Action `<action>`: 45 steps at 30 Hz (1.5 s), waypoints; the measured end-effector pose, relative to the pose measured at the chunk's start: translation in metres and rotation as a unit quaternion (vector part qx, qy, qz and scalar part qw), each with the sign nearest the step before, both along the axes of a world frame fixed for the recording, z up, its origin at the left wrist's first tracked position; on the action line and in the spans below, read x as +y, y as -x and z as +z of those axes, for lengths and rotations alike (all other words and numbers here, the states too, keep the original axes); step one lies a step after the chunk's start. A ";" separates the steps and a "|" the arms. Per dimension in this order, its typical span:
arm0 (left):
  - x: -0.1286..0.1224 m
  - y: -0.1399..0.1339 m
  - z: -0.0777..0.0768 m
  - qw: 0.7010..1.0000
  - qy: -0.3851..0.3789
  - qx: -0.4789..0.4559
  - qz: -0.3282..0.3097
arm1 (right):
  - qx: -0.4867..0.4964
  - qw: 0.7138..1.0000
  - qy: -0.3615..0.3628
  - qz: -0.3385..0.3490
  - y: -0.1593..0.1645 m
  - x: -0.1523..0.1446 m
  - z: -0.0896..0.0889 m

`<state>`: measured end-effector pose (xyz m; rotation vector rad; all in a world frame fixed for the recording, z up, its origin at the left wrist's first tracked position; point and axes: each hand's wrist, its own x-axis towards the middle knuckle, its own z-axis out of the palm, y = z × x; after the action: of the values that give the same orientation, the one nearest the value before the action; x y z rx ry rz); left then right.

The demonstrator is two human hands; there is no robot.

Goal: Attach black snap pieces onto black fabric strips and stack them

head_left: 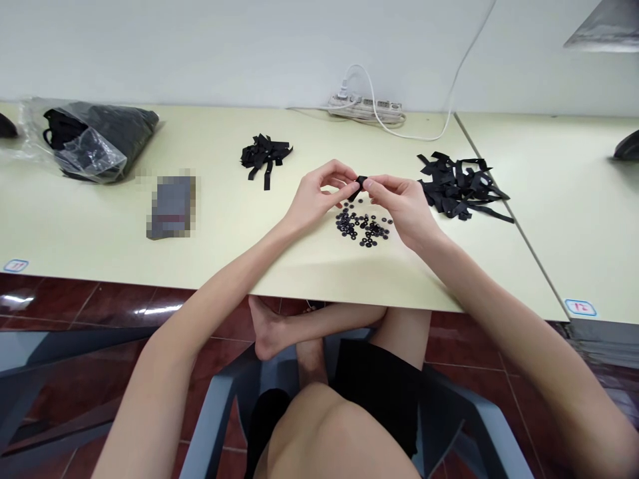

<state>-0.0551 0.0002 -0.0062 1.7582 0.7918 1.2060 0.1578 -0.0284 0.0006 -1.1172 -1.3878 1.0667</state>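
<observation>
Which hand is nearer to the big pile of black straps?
Right. The right hand is just beside the big pile of black straps; the left hand is farther away.

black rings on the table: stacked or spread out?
Spread out: the black rings lie loose and flat on the table, below both hands.

Even, bright overhead light is falling on the table, casting soft shadows. Floor tiles are showing glare. Edges are bending; one patch is pixelated.

White wall, pale tables, red tiled floor
</observation>
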 end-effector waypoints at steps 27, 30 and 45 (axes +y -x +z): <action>0.001 0.005 0.005 0.999 0.026 0.044 -0.017 | -0.117 0.985 -0.129 -0.013 0.002 0.002 -0.005; 0.002 0.005 0.003 0.998 0.030 0.051 -0.023 | -0.130 0.980 -0.148 -0.010 0.001 0.004 -0.007; 0.003 0.005 0.002 0.997 0.033 0.063 -0.019 | -0.201 0.968 -0.152 0.002 -0.003 0.001 0.003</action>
<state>-0.0597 0.0035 -0.0046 1.8006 0.8586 1.0400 0.1607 -0.0275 0.0038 -1.1373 -1.8025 0.6163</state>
